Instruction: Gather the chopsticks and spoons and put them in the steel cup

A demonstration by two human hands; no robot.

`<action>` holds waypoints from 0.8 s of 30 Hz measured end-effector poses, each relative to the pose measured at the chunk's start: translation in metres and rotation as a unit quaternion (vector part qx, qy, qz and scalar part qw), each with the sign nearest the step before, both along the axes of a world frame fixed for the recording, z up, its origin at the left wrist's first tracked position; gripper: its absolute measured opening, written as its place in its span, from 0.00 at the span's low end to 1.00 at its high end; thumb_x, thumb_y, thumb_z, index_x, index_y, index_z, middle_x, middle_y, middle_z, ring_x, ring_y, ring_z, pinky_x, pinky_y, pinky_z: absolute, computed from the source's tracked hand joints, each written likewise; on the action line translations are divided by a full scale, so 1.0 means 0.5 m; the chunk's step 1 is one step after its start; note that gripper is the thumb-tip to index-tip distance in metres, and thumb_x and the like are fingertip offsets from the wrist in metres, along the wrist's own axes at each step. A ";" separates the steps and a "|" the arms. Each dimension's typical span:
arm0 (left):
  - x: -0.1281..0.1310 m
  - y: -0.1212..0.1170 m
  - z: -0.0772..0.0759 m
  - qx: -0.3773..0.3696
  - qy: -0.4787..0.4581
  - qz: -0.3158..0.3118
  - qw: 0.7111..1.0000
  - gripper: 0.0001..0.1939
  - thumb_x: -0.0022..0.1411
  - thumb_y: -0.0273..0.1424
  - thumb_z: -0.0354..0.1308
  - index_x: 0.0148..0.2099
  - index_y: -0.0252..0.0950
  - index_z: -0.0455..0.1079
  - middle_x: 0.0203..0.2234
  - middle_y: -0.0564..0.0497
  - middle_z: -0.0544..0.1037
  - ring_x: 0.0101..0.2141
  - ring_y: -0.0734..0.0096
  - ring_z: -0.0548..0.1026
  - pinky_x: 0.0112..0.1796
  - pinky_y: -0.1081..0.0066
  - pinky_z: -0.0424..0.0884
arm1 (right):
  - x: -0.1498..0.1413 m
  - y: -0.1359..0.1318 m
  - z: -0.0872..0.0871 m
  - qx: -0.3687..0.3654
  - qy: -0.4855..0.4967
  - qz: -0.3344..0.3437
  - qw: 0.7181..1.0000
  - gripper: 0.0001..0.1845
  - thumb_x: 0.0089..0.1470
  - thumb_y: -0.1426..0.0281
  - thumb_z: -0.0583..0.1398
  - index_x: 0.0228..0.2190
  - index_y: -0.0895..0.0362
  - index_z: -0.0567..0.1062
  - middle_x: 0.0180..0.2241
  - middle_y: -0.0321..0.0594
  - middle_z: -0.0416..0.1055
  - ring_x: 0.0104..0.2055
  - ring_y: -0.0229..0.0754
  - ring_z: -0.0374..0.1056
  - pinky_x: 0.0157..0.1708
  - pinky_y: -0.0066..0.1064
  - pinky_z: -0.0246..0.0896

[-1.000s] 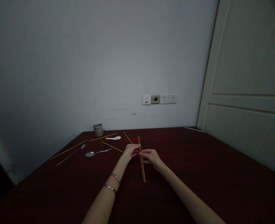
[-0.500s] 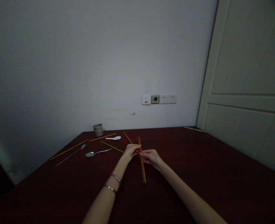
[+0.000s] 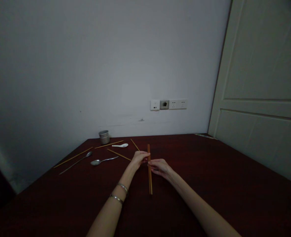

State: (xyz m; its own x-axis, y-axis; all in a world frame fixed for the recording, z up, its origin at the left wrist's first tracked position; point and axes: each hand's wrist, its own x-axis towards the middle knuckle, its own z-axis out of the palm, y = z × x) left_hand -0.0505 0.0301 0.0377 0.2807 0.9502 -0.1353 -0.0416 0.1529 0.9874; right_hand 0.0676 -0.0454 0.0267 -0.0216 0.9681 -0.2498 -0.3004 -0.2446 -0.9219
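Observation:
A pair of wooden chopsticks (image 3: 150,179) is held side by side between my hands, pointing away from me above the dark red table. My left hand (image 3: 139,159) grips them near the far end, thumb and fingers closed. Just below, my right hand (image 3: 160,167) pinches the same chopsticks from the right, its fingers closed. Part of another chopstick (image 3: 134,144) lies behind my left hand. One more chopstick (image 3: 119,154) lies to its left, its near end hidden by the hand.
On the left of the table (image 3: 197,171) lie a metal spoon (image 3: 96,162), a long-handled spoon (image 3: 76,162), a white spoon (image 3: 120,145) and two more chopsticks (image 3: 72,157). A metal cup (image 3: 104,137) stands by the wall. Sockets (image 3: 177,104) sit above the table.
The held chopsticks have swung slightly, their near ends moving left and far ends right, so they look more upright in view. Both hands keep their grip.

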 end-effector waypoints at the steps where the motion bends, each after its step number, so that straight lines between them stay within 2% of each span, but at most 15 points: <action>1: 0.000 0.000 0.000 0.004 0.001 -0.003 1.000 0.15 0.35 0.31 0.67 0.26 0.29 0.69 0.15 0.56 0.69 0.16 0.82 0.64 0.22 0.76 0.63 | 0.000 -0.001 0.001 -0.001 0.002 0.000 1.000 0.07 0.40 0.74 0.64 0.26 0.62 0.73 0.18 0.34 0.69 0.18 0.28 0.63 0.24 0.22 0.63; 6: -0.005 0.002 0.005 0.043 0.048 -0.019 0.998 0.15 0.39 0.35 0.65 0.27 0.29 0.70 0.16 0.54 0.71 0.16 0.81 0.65 0.22 0.76 0.63 | -0.001 -0.004 0.006 -0.003 0.008 -0.008 1.000 0.07 0.40 0.75 0.64 0.27 0.62 0.73 0.19 0.34 0.69 0.19 0.28 0.63 0.24 0.22 0.63; 11: -0.008 0.006 0.019 0.157 0.184 0.021 0.970 0.16 0.46 0.40 0.60 0.27 0.29 0.71 0.16 0.51 0.72 0.17 0.77 0.68 0.21 0.76 0.63 | -0.003 -0.001 0.006 -0.003 -0.003 -0.021 1.000 0.07 0.40 0.75 0.64 0.26 0.62 0.72 0.18 0.33 0.68 0.18 0.28 0.63 0.23 0.22 0.63; 14: -0.004 0.004 0.034 0.227 0.301 0.057 0.924 0.17 0.48 0.42 0.58 0.27 0.30 0.72 0.18 0.48 0.74 0.19 0.73 0.71 0.23 0.75 0.64 | -0.007 -0.003 0.010 -0.003 -0.012 -0.020 1.000 0.05 0.40 0.76 0.63 0.24 0.62 0.71 0.18 0.33 0.68 0.18 0.28 0.62 0.23 0.22 0.63; 17: 0.006 -0.005 0.055 0.290 0.418 0.080 0.858 0.17 0.49 0.43 0.56 0.26 0.32 0.72 0.23 0.45 0.76 0.27 0.68 0.74 0.29 0.74 0.65 | -0.012 -0.008 0.015 -0.007 -0.024 -0.026 0.999 0.04 0.41 0.76 0.62 0.23 0.62 0.71 0.18 0.34 0.68 0.18 0.28 0.62 0.22 0.22 0.63; 19: 0.014 -0.014 0.068 0.298 0.484 0.082 0.819 0.16 0.49 0.43 0.56 0.28 0.33 0.73 0.27 0.43 0.77 0.32 0.65 0.75 0.31 0.74 0.65 | -0.014 -0.010 0.017 -0.010 -0.032 -0.028 0.999 0.04 0.41 0.76 0.62 0.23 0.62 0.70 0.18 0.34 0.68 0.18 0.28 0.62 0.22 0.22 0.63; 21: 0.022 -0.021 0.078 0.288 0.532 0.075 0.793 0.16 0.49 0.42 0.56 0.32 0.33 0.73 0.31 0.42 0.77 0.36 0.62 0.74 0.33 0.73 0.66 | -0.016 -0.010 0.017 -0.008 -0.035 -0.029 0.999 0.04 0.41 0.76 0.62 0.23 0.62 0.71 0.17 0.34 0.68 0.18 0.28 0.62 0.22 0.22 0.63; 24: 0.029 -0.025 0.085 0.279 0.566 0.064 0.773 0.18 0.49 0.41 0.56 0.36 0.33 0.72 0.34 0.41 0.76 0.38 0.60 0.74 0.34 0.73 0.66 | -0.016 -0.009 0.015 -0.006 -0.034 -0.032 0.999 0.05 0.40 0.76 0.63 0.23 0.61 0.71 0.18 0.34 0.68 0.18 0.28 0.62 0.22 0.22 0.63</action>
